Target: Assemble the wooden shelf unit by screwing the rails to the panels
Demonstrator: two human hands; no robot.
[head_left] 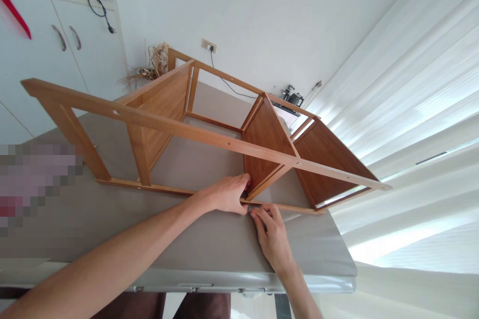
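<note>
A brown wooden shelf unit [209,134] lies on its side on the grey-covered table. My left hand [230,194] is closed round its lower rail, where the middle shelf board [262,134] meets it; part of the fingers is hidden behind the wood. Just to the right, my right hand [272,232] pinches a small, thin metal piece [249,209] against the outer side of that rail. It is too small to tell whether it is a hex key or a screw. Holes and a fastener head dot the upper rail [205,134].
The grey table [209,244] has a metal-trimmed front edge. White cabinets [56,55] stand at the left, white curtains [404,109] hang at the right. Dried plants [159,60], a wall socket [208,45] with a cord and a kettle [295,99] are behind the frame. A blurred patch covers the left.
</note>
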